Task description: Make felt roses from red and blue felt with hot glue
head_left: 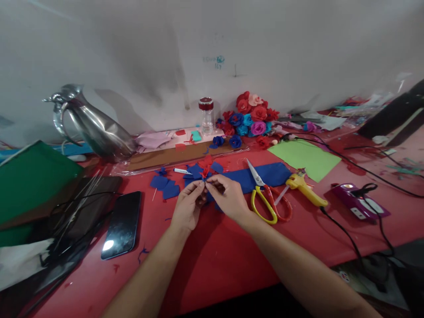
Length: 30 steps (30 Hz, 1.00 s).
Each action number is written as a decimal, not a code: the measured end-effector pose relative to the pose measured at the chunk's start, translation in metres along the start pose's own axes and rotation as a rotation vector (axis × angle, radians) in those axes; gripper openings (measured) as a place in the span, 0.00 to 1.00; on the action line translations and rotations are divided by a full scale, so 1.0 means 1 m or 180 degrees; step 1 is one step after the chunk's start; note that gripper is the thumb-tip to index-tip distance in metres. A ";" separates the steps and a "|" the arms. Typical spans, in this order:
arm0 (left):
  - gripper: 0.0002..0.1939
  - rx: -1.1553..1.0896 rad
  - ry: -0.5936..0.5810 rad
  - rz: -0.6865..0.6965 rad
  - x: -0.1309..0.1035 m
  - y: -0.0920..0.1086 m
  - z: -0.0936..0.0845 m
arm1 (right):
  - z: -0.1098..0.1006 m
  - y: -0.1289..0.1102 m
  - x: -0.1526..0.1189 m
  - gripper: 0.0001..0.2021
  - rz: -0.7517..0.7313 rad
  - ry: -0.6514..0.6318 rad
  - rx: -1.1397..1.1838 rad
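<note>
Over the red table, my left hand [189, 203] and my right hand [230, 194] meet fingertip to fingertip. Both are closed in a pinch on a small blue paper piece [204, 179], mostly covered by the fingers. Just behind it shows a red paper flower shape [205, 171]; I cannot tell whether it is attached. Cut blue paper pieces [171, 190] lie left of my hands, near a white marker [182, 171]. A blue paper strip [270, 174] stretches to the right, with scissors [261, 190] with yellow and red handles lying open across it.
A yellow glue gun [306, 191] and a purple power socket [359, 201] with cords lie at right, near a green sheet [304, 157]. At left are a phone [122, 225] and a metal jug [96, 123]. Paper roses [253, 115] and a glass jar [207, 117] stand by the wall.
</note>
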<state>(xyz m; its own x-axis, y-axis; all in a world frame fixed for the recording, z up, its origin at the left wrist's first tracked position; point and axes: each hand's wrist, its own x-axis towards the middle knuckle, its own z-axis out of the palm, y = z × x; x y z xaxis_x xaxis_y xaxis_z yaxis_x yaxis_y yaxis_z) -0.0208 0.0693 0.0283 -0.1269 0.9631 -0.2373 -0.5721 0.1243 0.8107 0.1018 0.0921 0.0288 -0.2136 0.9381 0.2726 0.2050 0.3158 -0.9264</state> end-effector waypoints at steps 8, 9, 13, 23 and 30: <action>0.15 0.0165 0.0256 0.0152 0.004 0.000 -0.001 | 0.006 0.018 0.000 0.08 -0.0101 -0.0004 -0.0627; 0.14 0.0205 0.0256 0.0198 0.004 0.000 -0.001 | 0.006 0.019 0.001 0.08 -0.0092 0.0003 -0.0614; 0.12 0.0370 0.0224 0.0437 0.002 0.000 -0.002 | 0.008 0.021 0.001 0.09 -0.0111 0.0071 -0.0436; 0.10 0.0300 -0.0019 0.1031 0.005 -0.010 -0.005 | 0.005 0.007 -0.002 0.07 -0.0603 0.0083 0.0298; 0.10 0.0114 -0.0047 0.0929 0.005 -0.006 -0.005 | 0.003 0.000 -0.003 0.07 -0.0650 0.0133 0.0150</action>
<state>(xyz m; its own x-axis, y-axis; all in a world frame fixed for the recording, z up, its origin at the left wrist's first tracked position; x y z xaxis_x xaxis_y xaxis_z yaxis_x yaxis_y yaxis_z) -0.0221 0.0719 0.0200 -0.2699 0.9627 0.0164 -0.4843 -0.1505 0.8619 0.0992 0.0886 0.0269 -0.2062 0.8607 0.4654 0.1164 0.4939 -0.8617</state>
